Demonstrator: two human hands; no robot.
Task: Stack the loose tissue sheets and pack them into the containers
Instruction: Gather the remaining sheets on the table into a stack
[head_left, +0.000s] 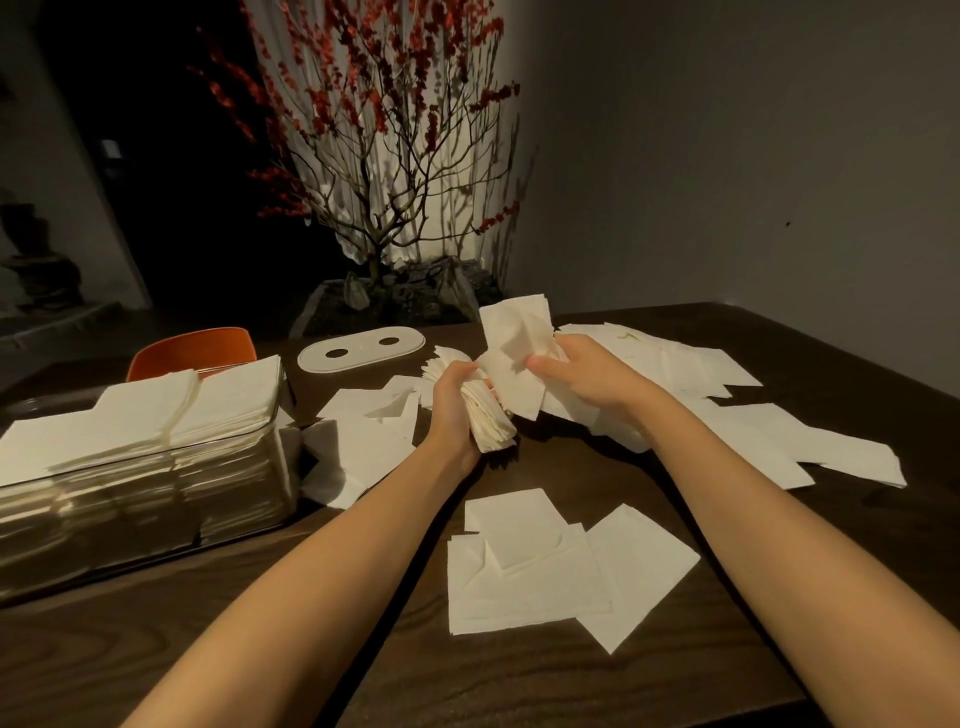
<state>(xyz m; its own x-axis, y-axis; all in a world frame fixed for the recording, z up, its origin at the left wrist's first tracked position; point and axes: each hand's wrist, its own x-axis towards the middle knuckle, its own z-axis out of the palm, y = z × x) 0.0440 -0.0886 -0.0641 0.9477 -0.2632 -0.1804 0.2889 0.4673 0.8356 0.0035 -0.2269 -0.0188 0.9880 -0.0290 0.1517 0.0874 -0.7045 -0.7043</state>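
My left hand (453, 405) grips a thick stack of white tissue sheets (488, 423) above the dark wooden table (260, 597). My right hand (582, 371) holds a loose, crumpled sheet (517, 338) right beside that stack. Loose sheets lie near my forearms (545, 566), at the right (769, 431) and left of centre (363, 441). A clear container (130, 504) at the left holds tissue piled above its rim. Its white oval lid (361, 351) with two holes lies behind.
An orange chair back (195, 348) shows past the table's far left edge. A planter with a red-blossom branch tree (389, 208) stands behind the table. The table's right edge runs diagonally along the grey wall.
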